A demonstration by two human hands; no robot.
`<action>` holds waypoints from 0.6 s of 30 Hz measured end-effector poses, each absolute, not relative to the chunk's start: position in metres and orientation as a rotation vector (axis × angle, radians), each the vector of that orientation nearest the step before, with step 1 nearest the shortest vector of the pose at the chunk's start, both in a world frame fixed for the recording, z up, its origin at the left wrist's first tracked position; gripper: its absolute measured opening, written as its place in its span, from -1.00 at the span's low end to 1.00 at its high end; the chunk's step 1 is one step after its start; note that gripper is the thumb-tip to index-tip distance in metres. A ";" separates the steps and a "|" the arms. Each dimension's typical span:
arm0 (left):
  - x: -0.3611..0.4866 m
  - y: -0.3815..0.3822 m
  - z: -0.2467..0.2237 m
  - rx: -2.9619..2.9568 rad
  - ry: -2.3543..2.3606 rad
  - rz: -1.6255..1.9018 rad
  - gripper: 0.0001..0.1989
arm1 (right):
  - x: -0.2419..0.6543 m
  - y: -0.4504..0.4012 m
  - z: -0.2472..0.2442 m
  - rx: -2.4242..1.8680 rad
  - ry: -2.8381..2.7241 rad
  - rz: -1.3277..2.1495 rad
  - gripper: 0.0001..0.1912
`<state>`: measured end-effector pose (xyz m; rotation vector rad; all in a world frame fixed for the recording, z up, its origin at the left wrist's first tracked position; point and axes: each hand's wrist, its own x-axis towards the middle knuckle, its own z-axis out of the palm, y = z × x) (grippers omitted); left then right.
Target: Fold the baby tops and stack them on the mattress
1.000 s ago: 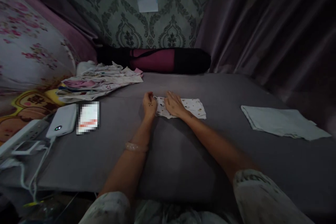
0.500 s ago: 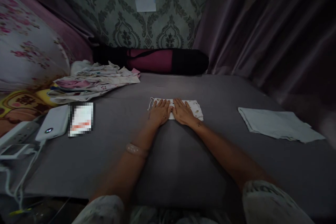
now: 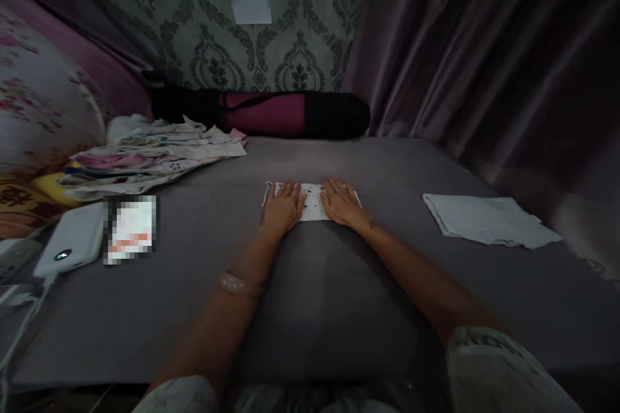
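Note:
A small folded white cloth [image 3: 314, 205] with dark specks lies flat in the middle of the grey-covered surface. A thin white cord shows at its left end. Palm down on the left part of the cloth rests my left hand [image 3: 285, 205], its fingers stretched out. My right hand [image 3: 341, 201] lies flat over the right part, fingers extended as well. Between the two hands a strip of the cloth is uncovered; the parts under the palms are hidden.
A folded pale cloth [image 3: 487, 221] lies to the right. At the left are a heap of folded clothes [image 3: 159, 158], a white power bank [image 3: 72, 239] with a cable, and a blurred-out item [image 3: 130, 229]. Along the wall stretches a black and magenta bag [image 3: 264, 113].
My hands have moved apart along the cloth, from nearly touching at its middle toward its two ends. The whole view has shifted slightly as my head turned right.

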<state>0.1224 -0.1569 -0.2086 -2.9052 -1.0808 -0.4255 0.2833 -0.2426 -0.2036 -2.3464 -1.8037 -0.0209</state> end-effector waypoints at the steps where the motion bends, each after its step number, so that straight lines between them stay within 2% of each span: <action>1: 0.122 -0.156 -0.209 -2.904 -1.084 -0.412 -0.42 | 0.286 -0.245 -0.204 -2.364 -1.801 -0.039 -0.39; 8: 0.124 -0.148 -0.220 -2.958 -1.219 -0.195 -0.37 | 0.295 -0.249 -0.216 -2.445 -1.744 0.068 -0.38; 15: 0.120 -0.139 -0.221 -3.046 -1.245 -0.163 -0.38 | 0.300 -0.246 -0.206 -2.324 -1.704 0.220 -0.43; 18: 0.119 -0.129 -0.224 -3.099 -1.247 -0.213 -0.42 | 0.310 -0.252 -0.196 -2.281 -1.617 0.170 -0.50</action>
